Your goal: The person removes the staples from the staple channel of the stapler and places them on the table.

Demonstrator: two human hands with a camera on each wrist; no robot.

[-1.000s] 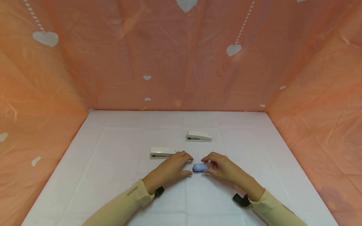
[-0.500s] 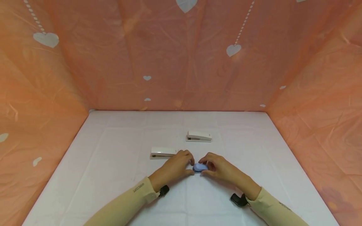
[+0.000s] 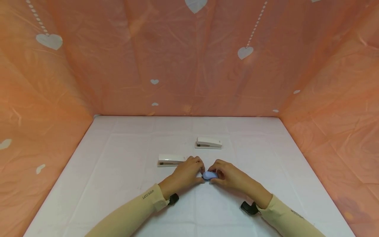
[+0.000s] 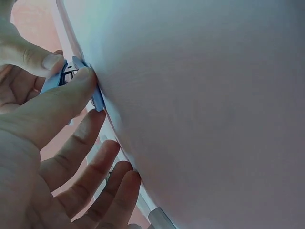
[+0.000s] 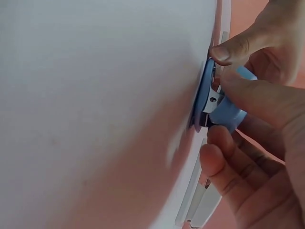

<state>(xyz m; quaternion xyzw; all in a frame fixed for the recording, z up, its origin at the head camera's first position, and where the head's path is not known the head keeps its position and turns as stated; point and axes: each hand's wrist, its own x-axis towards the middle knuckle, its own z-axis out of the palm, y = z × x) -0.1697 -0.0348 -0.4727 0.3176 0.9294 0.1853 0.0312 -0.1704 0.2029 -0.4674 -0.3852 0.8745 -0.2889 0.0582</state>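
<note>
Here, I am pinching a blue stapler (image 3: pixel 210 175) on the desk (image 3: pixel 118 164), the grip of my left hand (image 3: pixel 186 171) and right hand (image 3: pixel 232 175) closing narrowly on opposite ends.

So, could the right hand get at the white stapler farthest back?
Probably yes: in the head view, only white cloth shows between the right hand and the farthest white stapler. That hand pinches the blue stapler, though, so it would likely need to let go first.
</note>
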